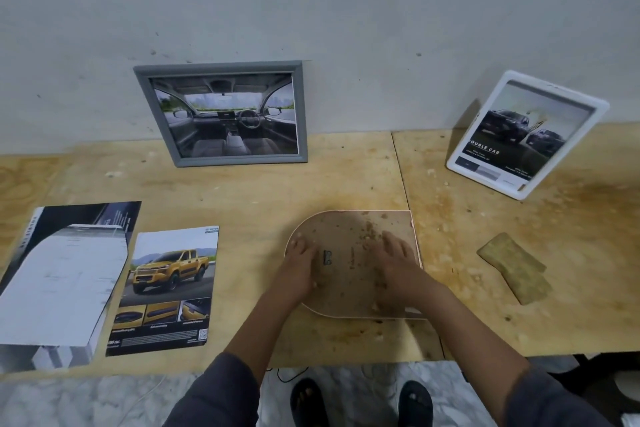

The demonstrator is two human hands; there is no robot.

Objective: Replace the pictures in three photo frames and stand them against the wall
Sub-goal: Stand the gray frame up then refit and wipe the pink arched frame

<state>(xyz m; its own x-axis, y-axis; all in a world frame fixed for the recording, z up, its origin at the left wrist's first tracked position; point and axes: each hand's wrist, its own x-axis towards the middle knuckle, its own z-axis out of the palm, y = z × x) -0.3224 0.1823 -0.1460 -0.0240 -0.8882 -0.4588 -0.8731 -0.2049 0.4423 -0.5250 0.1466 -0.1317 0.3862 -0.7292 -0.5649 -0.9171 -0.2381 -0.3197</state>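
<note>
Wall (pixel 381 10) of pale grey rises beyond both grips, and the plywood worktop (pixel 346 177) stretches out under them. Well to the left of the left grip (pixel 299 262) lies a thick brochure stack (pixel 62 281), flat on the worktop. Beyond the left grip and a little to its left, a grey frame (pixel 242 159) leans against the wall and shows a car interior. Beyond the right grip (pixel 398 260) and well off to its right, a white frame (pixel 557 90) leans tilted against the wall and shows dark pickups. The arch-shaped frame (pixel 349 229) lies face down directly under both grips, its brown backing up and its rounded end on the left grip's side. Between the left grip and the brochure stack lies a leaflet (pixel 169 288) with a yellow pickup. To the right of the right grip, apart from it, lies a tan pad (pixel 512 267). Both grips rest flat on the backing with fingers spread and fairly straight, clasping nothing. Between them sits a small metal hanger (pixel 327 257), and crumbs (pixel 369 230) dot the backing just beyond the right grip.
</note>
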